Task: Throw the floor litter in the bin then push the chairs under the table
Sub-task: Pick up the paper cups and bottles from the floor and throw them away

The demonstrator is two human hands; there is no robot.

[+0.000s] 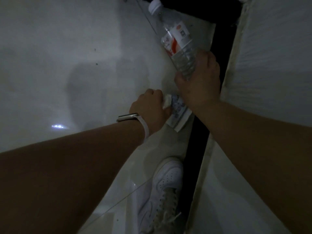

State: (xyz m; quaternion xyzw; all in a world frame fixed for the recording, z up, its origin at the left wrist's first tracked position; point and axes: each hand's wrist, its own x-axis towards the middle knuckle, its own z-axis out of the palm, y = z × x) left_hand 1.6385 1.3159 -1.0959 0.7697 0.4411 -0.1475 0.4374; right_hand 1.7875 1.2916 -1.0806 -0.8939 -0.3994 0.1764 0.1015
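Dimly, right hand (200, 88) grips bottle (177, 43), left (148, 107) maybe tissue (167, 101)

Head camera (wide-angle) looks steeply down, close over the pale floor (67, 48).

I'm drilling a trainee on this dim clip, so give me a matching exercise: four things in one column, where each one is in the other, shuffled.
Things:
1 bottle
2 wad
3 watch
4 shoe

Places:
a on the left wrist
b gripped by the right hand
c on the floor, at the bottom of the view
d in the left hand

Pairs: 1-b; 2-d; 3-a; 4-c
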